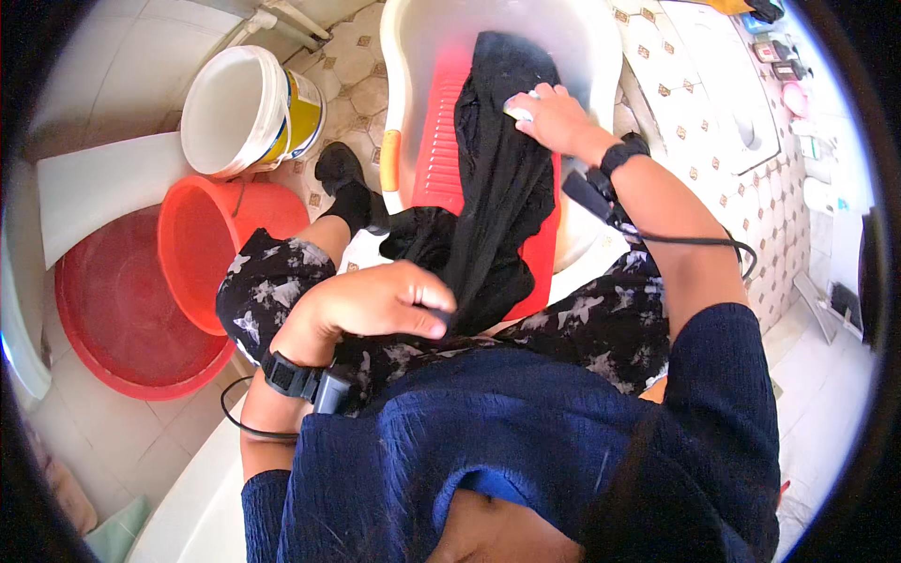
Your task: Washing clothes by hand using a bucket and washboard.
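A black garment (pixel 503 162) lies lengthwise over a red plastic washboard (pixel 442 141), whose upper part rests in a white plastic tub (pixel 395 42) with an orange grip. My right hand (pixel 556 121) is closed around a whitish bar, probably soap (pixel 521 111), pressed on the upper part of the cloth. Near my lap, my left hand (pixel 391 301) grips the lower end of the garment between thumb and fingers. The washboard's lower end and some cloth reach my lap.
To the left stand a white paint bucket (pixel 229 112), a tilted orange-red bucket (pixel 271 204) and a large red basin (pixel 134 302). A squat toilet (pixel 750 134) is set in the tiled floor at right, with several bottles (pixel 788 70) beyond it.
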`<move>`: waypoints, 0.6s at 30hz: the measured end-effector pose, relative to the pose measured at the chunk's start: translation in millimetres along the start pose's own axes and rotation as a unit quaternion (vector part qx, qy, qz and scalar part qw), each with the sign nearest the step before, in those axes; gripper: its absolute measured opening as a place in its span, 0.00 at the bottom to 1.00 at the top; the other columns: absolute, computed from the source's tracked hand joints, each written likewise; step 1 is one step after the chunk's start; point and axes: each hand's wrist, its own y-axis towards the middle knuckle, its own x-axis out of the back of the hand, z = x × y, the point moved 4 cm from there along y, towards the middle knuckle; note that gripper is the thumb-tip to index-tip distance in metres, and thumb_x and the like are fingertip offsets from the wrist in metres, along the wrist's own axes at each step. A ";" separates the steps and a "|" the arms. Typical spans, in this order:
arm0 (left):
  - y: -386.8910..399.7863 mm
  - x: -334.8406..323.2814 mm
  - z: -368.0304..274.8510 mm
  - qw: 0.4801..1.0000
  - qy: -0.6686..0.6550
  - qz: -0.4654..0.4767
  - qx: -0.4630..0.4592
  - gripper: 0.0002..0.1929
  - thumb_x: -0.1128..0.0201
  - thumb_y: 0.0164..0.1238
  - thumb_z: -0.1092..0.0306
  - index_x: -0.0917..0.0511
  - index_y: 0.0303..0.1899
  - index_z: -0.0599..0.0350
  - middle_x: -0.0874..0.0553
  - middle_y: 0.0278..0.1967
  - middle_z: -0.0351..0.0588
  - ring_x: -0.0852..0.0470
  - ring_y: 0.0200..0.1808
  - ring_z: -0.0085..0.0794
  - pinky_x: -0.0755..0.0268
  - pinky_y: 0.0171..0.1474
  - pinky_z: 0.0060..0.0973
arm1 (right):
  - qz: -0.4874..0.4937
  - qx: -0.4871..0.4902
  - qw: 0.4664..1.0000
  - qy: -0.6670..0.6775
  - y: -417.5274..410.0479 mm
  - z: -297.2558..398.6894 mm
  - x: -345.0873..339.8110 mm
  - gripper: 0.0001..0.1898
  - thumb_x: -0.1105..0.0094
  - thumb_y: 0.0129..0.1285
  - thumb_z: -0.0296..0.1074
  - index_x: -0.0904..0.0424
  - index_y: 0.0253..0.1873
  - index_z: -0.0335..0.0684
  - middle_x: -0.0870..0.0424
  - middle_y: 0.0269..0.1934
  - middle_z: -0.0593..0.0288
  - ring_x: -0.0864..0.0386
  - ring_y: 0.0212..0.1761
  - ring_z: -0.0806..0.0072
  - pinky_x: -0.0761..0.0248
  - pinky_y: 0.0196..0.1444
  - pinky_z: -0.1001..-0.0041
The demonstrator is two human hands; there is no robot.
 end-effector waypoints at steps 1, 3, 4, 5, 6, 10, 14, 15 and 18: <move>4.7 9.8 -3.2 0.992 0.079 -0.084 -0.046 0.09 0.37 0.58 0.68 0.25 0.34 0.63 0.26 0.28 0.47 0.28 0.34 0.29 0.36 0.40 0.28 | 0.039 0.045 0.998 0.001 -2.2 7.5 -8.1 0.12 0.42 0.54 0.39 0.23 0.44 0.49 0.23 0.36 0.52 0.27 0.41 0.54 0.32 0.45 0.61; 11.4 21.3 -2.7 0.954 0.187 -0.224 -0.063 0.10 0.35 0.51 0.69 0.24 0.35 0.58 0.28 0.42 0.49 0.31 0.50 0.45 0.41 0.54 0.35 | 0.107 0.107 0.986 0.067 -7.8 59.9 -7.2 0.10 0.43 0.52 0.38 0.23 0.40 0.47 0.24 0.34 0.51 0.27 0.39 0.53 0.31 0.41 0.59; 21.1 24.1 -0.6 0.954 0.179 -0.232 -0.067 0.10 0.35 0.52 0.71 0.28 0.35 0.60 0.29 0.44 0.49 0.31 0.51 0.41 0.40 0.56 0.32 | 0.125 0.225 0.953 0.159 -16.0 80.1 -13.4 0.09 0.42 0.52 0.39 0.21 0.38 0.48 0.22 0.34 0.53 0.24 0.38 0.55 0.28 0.38 0.59; 27.3 23.0 7.0 0.962 0.159 -0.207 -0.084 0.12 0.35 0.51 0.71 0.28 0.36 0.60 0.29 0.46 0.49 0.32 0.52 0.42 0.40 0.57 0.33 | 0.124 0.258 0.943 0.168 -30.7 96.7 0.3 0.11 0.42 0.52 0.38 0.22 0.42 0.49 0.24 0.37 0.54 0.26 0.41 0.55 0.30 0.40 0.61; 33.9 19.2 12.5 0.970 0.136 -0.175 -0.102 0.13 0.34 0.50 0.71 0.28 0.37 0.59 0.29 0.47 0.50 0.32 0.54 0.43 0.41 0.58 0.34 | 0.124 0.284 0.934 0.178 -45.8 108.1 14.2 0.13 0.43 0.53 0.38 0.22 0.45 0.50 0.26 0.41 0.55 0.28 0.43 0.55 0.32 0.42 0.62; 57.6 9.0 13.2 0.952 0.256 -0.164 -0.040 0.19 0.33 0.48 0.71 0.29 0.43 0.56 0.30 0.51 0.54 0.33 0.55 0.50 0.41 0.60 0.35 | 0.041 0.136 0.990 0.021 -14.8 24.8 -6.9 0.16 0.41 0.55 0.44 0.25 0.50 0.57 0.24 0.43 0.58 0.28 0.45 0.54 0.31 0.43 0.60; 87.5 14.6 14.2 0.875 0.381 -0.269 0.128 0.23 0.36 0.48 0.74 0.30 0.49 0.58 0.32 0.54 0.61 0.29 0.52 0.56 0.36 0.57 0.44 | 0.015 0.018 0.999 0.042 -10.8 -18.8 -22.2 0.18 0.43 0.59 0.42 0.28 0.54 0.50 0.23 0.43 0.48 0.25 0.42 0.55 0.29 0.41 0.59; 95.9 15.1 16.1 0.873 0.385 -0.270 0.126 0.23 0.36 0.48 0.74 0.30 0.49 0.58 0.32 0.54 0.61 0.29 0.52 0.56 0.36 0.57 0.44 | 0.039 -0.067 0.985 0.157 -5.0 -26.0 -31.1 0.18 0.44 0.59 0.40 0.29 0.55 0.47 0.23 0.41 0.50 0.24 0.38 0.59 0.30 0.39 0.63; 95.7 27.2 30.2 0.842 0.378 -0.296 0.246 0.21 0.39 0.48 0.74 0.27 0.49 0.62 0.27 0.50 0.61 0.25 0.48 0.55 0.32 0.53 0.44 | 0.090 -0.227 0.863 0.442 2.7 -9.4 -6.5 0.20 0.46 0.59 0.37 0.33 0.57 0.41 0.24 0.35 0.58 0.25 0.29 0.71 0.31 0.29 0.70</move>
